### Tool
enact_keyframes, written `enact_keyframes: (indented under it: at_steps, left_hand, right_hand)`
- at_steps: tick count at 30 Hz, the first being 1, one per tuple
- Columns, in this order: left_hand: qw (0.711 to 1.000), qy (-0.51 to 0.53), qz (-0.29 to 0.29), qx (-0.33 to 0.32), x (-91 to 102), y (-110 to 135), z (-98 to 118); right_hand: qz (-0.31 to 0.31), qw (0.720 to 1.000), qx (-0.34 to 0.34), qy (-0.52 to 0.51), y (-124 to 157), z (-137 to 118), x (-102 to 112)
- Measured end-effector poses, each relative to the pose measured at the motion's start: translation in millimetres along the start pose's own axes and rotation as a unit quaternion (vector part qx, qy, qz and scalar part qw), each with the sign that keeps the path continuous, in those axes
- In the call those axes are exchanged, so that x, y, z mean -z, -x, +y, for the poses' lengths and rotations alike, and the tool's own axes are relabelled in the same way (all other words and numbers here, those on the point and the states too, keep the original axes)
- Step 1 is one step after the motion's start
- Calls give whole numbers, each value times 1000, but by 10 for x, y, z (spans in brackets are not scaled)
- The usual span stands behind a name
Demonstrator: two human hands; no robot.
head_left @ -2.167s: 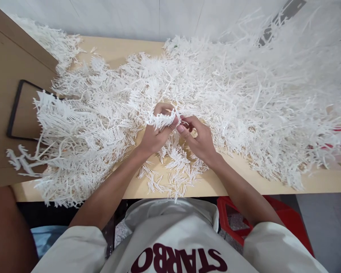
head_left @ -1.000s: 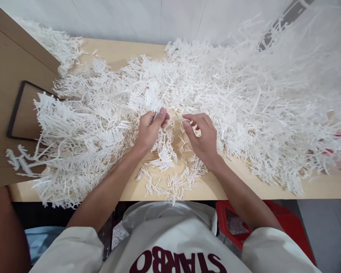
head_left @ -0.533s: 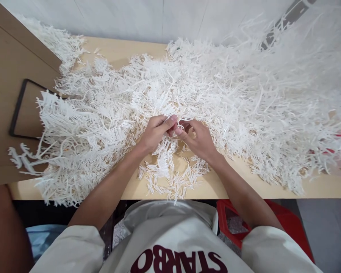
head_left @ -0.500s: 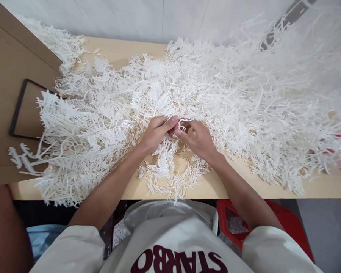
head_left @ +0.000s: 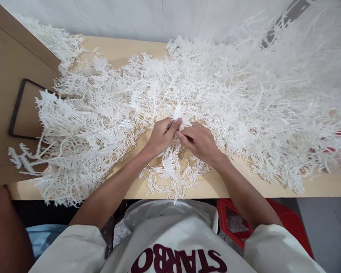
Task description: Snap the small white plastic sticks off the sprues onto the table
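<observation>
My left hand (head_left: pixel 162 136) is closed in a pinch, thumb pressed on the fingers. A white branched plastic piece (head_left: pixel 177 112) sticks up from this grip, its thin prongs fanned away from me. Right beside it my right hand (head_left: pixel 199 141) is also pinched, its fingertips meeting the left ones at the piece's lower end. What exactly lies between the right fingertips is mostly hidden. Below the hands, a small heap of loose white prong pieces (head_left: pixel 170 167) lies on the tabletop (head_left: pixel 221 185).
A large tangled pile of white branched plastic (head_left: pixel 230 91) spreads over the table. At left stands a brown cardboard panel (head_left: pixel 22 49) with a black wire frame (head_left: pixel 15 110) by it. A red plastic stool (head_left: pixel 290 223) is below the table edge. Another person's limb (head_left: pixel 5 227) shows lower left.
My right fingers have closed in from a looser curl. The branched piece now points up above my left thumb, where earlier its curved prongs showed between the hands.
</observation>
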State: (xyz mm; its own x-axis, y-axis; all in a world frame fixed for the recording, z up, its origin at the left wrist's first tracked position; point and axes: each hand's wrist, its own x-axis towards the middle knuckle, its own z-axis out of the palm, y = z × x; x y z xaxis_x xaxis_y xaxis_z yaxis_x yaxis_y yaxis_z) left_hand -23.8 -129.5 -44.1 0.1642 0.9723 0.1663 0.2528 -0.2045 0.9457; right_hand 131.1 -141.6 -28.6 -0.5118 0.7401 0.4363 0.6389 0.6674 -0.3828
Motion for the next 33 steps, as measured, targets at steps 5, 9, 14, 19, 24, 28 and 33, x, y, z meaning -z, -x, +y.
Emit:
enact_keyframes:
  at_steps: [5, 9, 14, 19, 24, 28, 33]
  left_hand:
    - [993, 44, 103, 39, 141, -151, -163]
    - [970, 134, 190, 75, 323, -283, -250]
    - [969, 207, 102, 94, 237, -197, -74]
    - [958, 256, 31, 126, 152, -120, -2]
    - [937, 302, -44, 169, 167, -117, -18]
    - [932, 308, -70, 180, 171, -107, -9]
    - [934, 302, -90, 169, 148, -98, -19]
  right_hand:
    - [-28, 990, 126, -55, 67, -208, -3]
    - [-3, 983, 163, -82, 91, -379, -41]
    - [146, 987, -57, -26, 21, -83, -17]
    - [83, 981, -174, -39, -28, 81, 6]
    - [4, 991, -101, -85, -10, -6, -91]
    - [12, 994, -89, -61, -2, -28, -107]
    - [-4, 995, -94, -30, 5, 9, -116]
